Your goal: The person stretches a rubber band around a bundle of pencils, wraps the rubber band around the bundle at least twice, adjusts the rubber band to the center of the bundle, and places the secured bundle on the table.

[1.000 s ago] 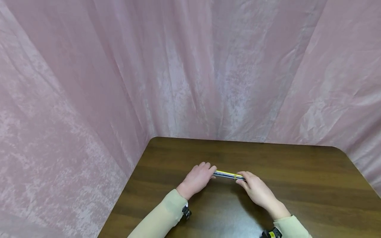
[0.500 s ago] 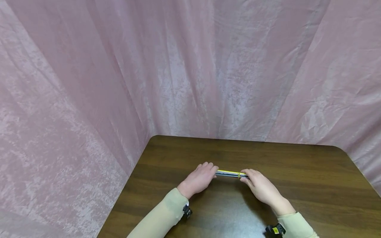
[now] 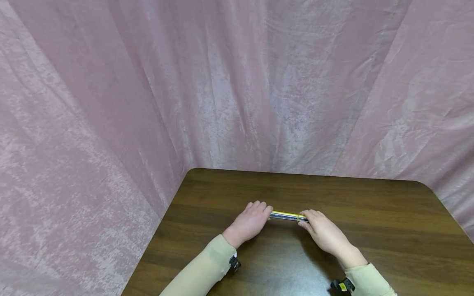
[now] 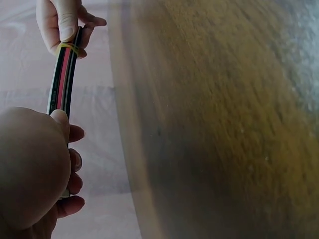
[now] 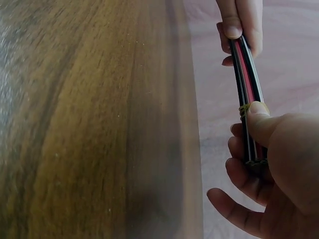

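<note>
Between both hands stretches a slim bundle of pencils [image 3: 284, 215], with black, red, silvery and yellow sides showing. My left hand [image 3: 249, 222] grips one end, thumb on top and fingers curled beneath. At the other end, my right hand [image 3: 326, 235] pinches the bundle between thumb and fingers. A yellow rubber band [image 4: 69, 47] is wound round the pencils beside the right thumb. In the right wrist view the pencils' [image 5: 247, 74] flat ends poke out below that thumb, and the little finger stands away. The left palm hides most of the left end.
The bundle is held over a brown wooden table [image 3: 229, 187] with rounded far corners. Pink velvety curtains [image 3: 237, 90] hang behind and to the left of it. Each wrist carries a small black camera, the left camera [image 3: 234, 263] and the right camera [image 3: 342, 285].
Both hands have shifted slightly to the right with the bundle, the right hand a little more. The grip at each end looks the same.
</note>
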`<state>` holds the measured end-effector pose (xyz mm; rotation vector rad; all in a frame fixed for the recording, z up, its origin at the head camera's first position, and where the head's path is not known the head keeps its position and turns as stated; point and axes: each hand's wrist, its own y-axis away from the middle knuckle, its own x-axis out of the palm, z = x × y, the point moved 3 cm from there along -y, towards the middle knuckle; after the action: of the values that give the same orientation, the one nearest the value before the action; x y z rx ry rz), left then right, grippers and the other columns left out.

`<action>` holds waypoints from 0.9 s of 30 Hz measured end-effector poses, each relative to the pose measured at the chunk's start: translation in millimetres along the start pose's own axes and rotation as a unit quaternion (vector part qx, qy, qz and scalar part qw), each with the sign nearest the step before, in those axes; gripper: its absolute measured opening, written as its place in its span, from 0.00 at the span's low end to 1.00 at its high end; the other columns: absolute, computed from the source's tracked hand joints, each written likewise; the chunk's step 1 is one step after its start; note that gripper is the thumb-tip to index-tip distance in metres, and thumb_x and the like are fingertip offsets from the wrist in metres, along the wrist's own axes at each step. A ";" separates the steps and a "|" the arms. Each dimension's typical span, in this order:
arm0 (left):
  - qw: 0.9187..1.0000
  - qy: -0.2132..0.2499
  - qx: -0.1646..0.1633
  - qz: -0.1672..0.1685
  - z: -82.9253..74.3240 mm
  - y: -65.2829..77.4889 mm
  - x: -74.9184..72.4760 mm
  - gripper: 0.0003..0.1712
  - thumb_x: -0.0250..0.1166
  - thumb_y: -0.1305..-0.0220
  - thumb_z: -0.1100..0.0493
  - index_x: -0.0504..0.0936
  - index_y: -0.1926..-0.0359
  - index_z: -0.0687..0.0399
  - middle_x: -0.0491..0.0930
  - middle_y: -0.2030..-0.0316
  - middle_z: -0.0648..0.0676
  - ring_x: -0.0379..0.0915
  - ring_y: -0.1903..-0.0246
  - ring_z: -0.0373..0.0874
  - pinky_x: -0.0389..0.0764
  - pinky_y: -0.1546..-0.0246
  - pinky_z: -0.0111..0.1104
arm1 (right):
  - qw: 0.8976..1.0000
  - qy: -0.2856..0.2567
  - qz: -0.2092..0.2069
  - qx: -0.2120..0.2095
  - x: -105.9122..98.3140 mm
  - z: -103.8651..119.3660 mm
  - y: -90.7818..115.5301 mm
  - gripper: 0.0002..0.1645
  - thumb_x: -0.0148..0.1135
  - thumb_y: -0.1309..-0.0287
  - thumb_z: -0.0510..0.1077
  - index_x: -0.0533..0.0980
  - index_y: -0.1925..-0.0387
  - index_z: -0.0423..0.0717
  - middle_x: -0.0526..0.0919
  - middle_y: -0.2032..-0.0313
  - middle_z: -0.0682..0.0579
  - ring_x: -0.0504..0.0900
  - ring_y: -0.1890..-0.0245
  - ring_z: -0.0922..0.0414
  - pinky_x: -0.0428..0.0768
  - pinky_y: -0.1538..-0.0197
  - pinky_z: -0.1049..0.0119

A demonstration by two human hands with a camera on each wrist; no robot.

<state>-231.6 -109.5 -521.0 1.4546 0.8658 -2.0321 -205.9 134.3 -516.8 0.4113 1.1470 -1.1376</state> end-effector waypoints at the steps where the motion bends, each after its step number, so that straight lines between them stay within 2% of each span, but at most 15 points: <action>1: 1.000 0.003 -0.002 0.004 -0.4 0.0 0.1 0.08 0.59 0.18 0.50 0.77 0.49 0.48 0.75 0.60 0.47 0.69 0.61 0.43 0.67 0.60 0.32 | 1.000 0.002 0.000 -0.003 0.4 0.1 0.2 0.11 0.66 0.25 0.43 0.81 0.47 0.43 0.85 0.54 0.53 0.84 0.49 0.48 0.81 0.45 0.46; 4: 1.000 0.003 -0.002 0.009 -2.6 -0.4 0.5 0.09 0.60 0.18 0.50 0.78 0.48 0.48 0.75 0.60 0.46 0.69 0.61 0.43 0.67 0.60 0.32 | 1.000 0.007 0.003 -0.012 1.0 1.6 1.1 0.11 0.67 0.26 0.44 0.81 0.47 0.44 0.84 0.55 0.56 0.83 0.51 0.52 0.81 0.48 0.48; 10: 1.000 -0.022 0.012 -0.012 -9.0 -0.9 1.1 0.10 0.64 0.21 0.49 0.80 0.48 0.47 0.77 0.59 0.47 0.72 0.59 0.43 0.70 0.59 0.33 | 0.998 0.034 0.001 -0.053 2.4 4.8 3.1 0.12 0.68 0.27 0.45 0.81 0.47 0.46 0.83 0.56 0.60 0.80 0.56 0.56 0.80 0.55 0.49; 14: 0.999 -0.030 0.012 -0.009 -11.4 -0.4 1.8 0.10 0.64 0.21 0.49 0.80 0.48 0.47 0.77 0.59 0.47 0.72 0.59 0.43 0.71 0.58 0.34 | 0.997 0.039 -0.006 -0.067 4.9 5.3 3.5 0.12 0.68 0.28 0.44 0.82 0.46 0.46 0.82 0.56 0.60 0.80 0.56 0.56 0.80 0.53 0.49; 17: 0.999 -0.032 0.015 -0.007 -12.8 -0.7 1.2 0.11 0.64 0.21 0.48 0.80 0.47 0.47 0.78 0.58 0.47 0.72 0.59 0.43 0.71 0.58 0.34 | 0.996 0.036 -0.006 -0.076 7.2 5.7 3.0 0.15 0.68 0.28 0.43 0.82 0.44 0.44 0.83 0.54 0.58 0.82 0.52 0.53 0.81 0.48 0.46; 20: 0.999 -0.032 0.018 -0.005 -13.0 -0.8 1.9 0.12 0.63 0.20 0.48 0.80 0.46 0.48 0.78 0.58 0.47 0.73 0.58 0.43 0.71 0.57 0.34 | 0.996 0.031 -0.004 -0.086 9.2 6.0 1.6 0.18 0.68 0.28 0.42 0.81 0.41 0.42 0.83 0.53 0.55 0.83 0.50 0.51 0.80 0.46 0.44; 23: 1.000 -0.021 0.019 0.007 -11.8 0.4 2.4 0.13 0.62 0.19 0.48 0.79 0.44 0.48 0.79 0.57 0.47 0.73 0.58 0.43 0.73 0.56 0.34 | 0.996 0.020 -0.003 -0.092 9.3 4.5 0.3 0.23 0.70 0.29 0.42 0.80 0.37 0.41 0.84 0.52 0.55 0.83 0.50 0.52 0.81 0.45 0.47; 27: 0.999 -0.001 0.028 0.018 -8.6 1.5 -0.7 0.13 0.61 0.19 0.49 0.79 0.44 0.49 0.82 0.56 0.47 0.76 0.58 0.43 0.77 0.55 0.35 | 0.997 -0.006 -0.001 -0.072 6.5 0.6 0.4 0.32 0.71 0.30 0.46 0.76 0.28 0.44 0.86 0.49 0.55 0.82 0.50 0.57 0.82 0.47 0.53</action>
<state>-224.8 -104.1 -522.6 1.4866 0.7813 -2.0473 -205.5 130.9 -522.3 0.2915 1.2106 -1.0492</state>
